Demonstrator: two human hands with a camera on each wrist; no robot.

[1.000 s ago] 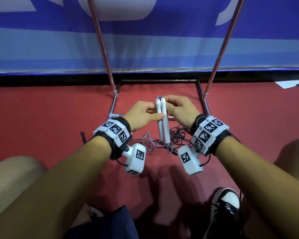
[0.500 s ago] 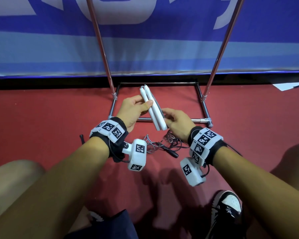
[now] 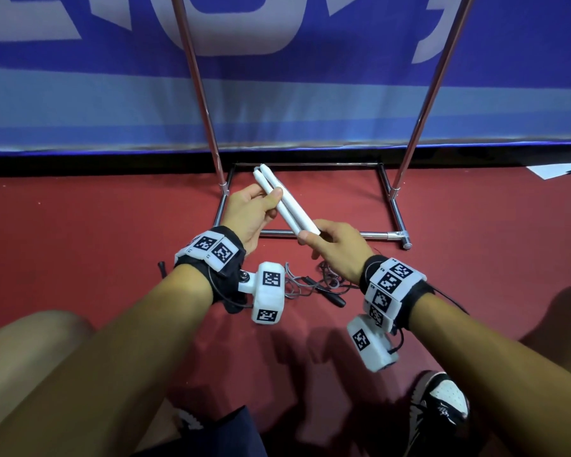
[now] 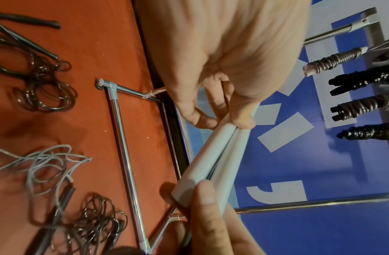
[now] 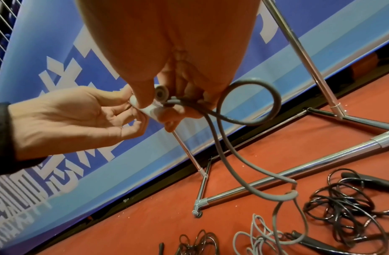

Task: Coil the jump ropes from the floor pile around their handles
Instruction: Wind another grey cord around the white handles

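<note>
— Handles (image 3: 285, 199), two white ones, where are they?

— They lie side by side, touching, held above the red floor (image 3: 80, 225) in the middle of the scene, tilted from far-left to near-right.

— What is on the left?

— The left hand (image 3: 249, 214) grips the pair near the middle of their length, thumb across the top and fingers curled under. In the left wrist view the fingertips (image 4: 243, 120) press on the seam between the two handles.

— And on the right?

— The right hand (image 3: 338, 249) pinches the near end of the handles with thumb and fingers closed on it. From this end a grey rope (image 5: 239, 155) comes out, makes one loop beside the palm and hangs down to the floor.

— What is on the floor?

— Near the wrists there is a pile of loose ropes (image 3: 310, 285), grey and black, tangled, with black handles among them. Behind the hands stands a chrome rack (image 3: 393, 206) before a blue banner (image 3: 310, 103). In the left wrist view, coiled ropes (image 4: 363, 107) hang on the rack. At the near right is a black and white shoe (image 3: 442, 410).
</note>
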